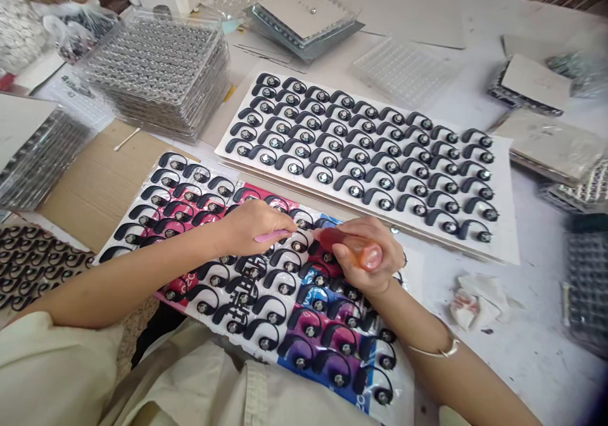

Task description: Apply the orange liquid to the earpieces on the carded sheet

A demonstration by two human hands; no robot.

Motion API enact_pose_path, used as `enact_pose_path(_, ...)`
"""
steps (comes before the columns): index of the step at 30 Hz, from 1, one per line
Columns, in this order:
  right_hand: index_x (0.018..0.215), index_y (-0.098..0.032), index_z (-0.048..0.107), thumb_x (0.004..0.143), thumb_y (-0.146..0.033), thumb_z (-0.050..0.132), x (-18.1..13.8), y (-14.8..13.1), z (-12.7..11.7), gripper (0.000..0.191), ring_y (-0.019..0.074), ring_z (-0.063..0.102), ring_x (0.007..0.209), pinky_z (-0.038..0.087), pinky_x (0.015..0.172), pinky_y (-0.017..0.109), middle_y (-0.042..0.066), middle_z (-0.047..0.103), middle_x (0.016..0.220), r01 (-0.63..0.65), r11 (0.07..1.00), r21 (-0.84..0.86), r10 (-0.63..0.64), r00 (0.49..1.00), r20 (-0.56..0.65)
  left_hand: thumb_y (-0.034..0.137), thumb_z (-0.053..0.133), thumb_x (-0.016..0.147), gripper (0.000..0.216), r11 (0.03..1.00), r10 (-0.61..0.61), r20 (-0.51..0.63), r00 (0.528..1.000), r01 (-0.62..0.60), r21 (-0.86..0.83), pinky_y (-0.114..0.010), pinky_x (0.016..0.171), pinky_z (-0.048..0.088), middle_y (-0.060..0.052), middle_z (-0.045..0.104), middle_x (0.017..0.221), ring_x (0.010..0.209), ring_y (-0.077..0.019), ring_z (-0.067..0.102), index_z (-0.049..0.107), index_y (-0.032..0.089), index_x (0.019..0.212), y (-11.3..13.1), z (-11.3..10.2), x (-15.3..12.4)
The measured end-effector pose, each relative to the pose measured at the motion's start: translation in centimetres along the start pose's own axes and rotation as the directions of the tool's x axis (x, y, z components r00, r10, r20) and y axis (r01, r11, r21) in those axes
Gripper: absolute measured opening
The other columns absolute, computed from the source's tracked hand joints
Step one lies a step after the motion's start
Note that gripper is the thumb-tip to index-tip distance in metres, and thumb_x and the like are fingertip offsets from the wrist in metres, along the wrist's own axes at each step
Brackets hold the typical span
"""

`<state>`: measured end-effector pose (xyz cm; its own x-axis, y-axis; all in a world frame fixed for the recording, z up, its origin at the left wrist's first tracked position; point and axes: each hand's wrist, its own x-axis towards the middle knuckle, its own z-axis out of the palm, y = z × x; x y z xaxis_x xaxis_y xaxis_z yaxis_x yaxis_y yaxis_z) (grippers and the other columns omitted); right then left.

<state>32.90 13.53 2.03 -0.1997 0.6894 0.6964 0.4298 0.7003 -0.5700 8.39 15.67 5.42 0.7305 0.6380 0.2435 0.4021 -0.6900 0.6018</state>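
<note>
My left hand (pixel 251 228) is closed around a slim pink tool (pixel 274 236), whose kind I cannot make out. My right hand (pixel 375 252) grips a soft bottle of orange-red liquid (pixel 354 247), tilted with its narrow tip pointing left toward the pink tool. Both tips meet closely above a colourful printed sheet (pixel 327 382), over one of the black hook-shaped pieces (pixel 285 280). These pieces lie in rows, each with a round shiny part at one end. My forearms and hands cover some of them.
Behind lies a white board (pixel 503 249) with more rows of black hooks. Stacked clear trays (pixel 156 71) stand back left, near a cotton swab (pixel 127 139) on cardboard (pixel 95 185). A crumpled stained tissue (pixel 479 302) is at right. More hooks (pixel 38 264) lie far left.
</note>
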Motion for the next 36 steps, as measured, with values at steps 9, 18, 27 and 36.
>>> enact_pose_path(9,0.095,-0.019,0.062,0.073,-0.025,0.069,0.07,0.02,0.06,0.025,0.0172,0.061,0.063,0.051,0.055,0.032,0.004,0.067,0.078,0.047,0.999,-0.002,-0.047,0.999,-0.008,0.015,0.058,0.086,0.017,0.989,-0.118,0.053,0.992,0.122,-0.089,-0.022,0.079,0.053,-0.005,0.074,0.095,0.086,-0.0165,0.071,0.072,0.016,0.097,-0.21,-0.35,0.55)
enact_pose_path(18,0.095,-0.020,0.062,0.073,-0.027,0.069,0.03,-0.04,-0.01,0.025,0.0183,0.062,0.064,0.052,0.055,0.033,0.005,0.068,0.079,0.043,0.999,-0.001,-0.043,0.999,0.013,0.016,0.060,0.085,0.017,0.976,-0.121,0.056,0.991,0.129,-0.177,-0.019,0.073,0.052,-0.004,0.075,0.091,0.080,-0.0144,0.070,0.073,0.015,0.096,-0.61,-0.67,0.77)
enact_pose_path(27,0.098,-0.018,0.061,0.072,-0.026,0.071,0.15,-0.01,0.05,0.029,0.0185,0.062,0.064,0.052,0.054,0.032,0.006,0.067,0.078,0.097,0.995,0.008,-0.097,0.994,0.045,0.015,0.062,0.084,0.015,0.963,-0.163,0.057,0.985,0.172,-0.210,-0.020,0.070,0.051,-0.004,0.075,0.087,0.076,-0.0137,0.070,0.074,0.016,0.094,-0.64,-0.58,0.92)
enact_pose_path(36,0.101,-0.019,0.060,0.075,-0.031,0.069,0.27,-0.35,0.01,0.030,0.0177,0.063,0.064,0.053,0.052,0.031,0.006,0.067,0.078,0.149,0.988,-0.049,-0.145,0.986,0.079,0.014,0.064,0.082,0.014,0.960,-0.169,0.044,0.985,0.174,-0.220,-0.020,0.070,0.052,-0.004,0.075,0.085,0.076,-0.0147,0.071,0.074,0.016,0.092,-0.56,-0.57,0.99)
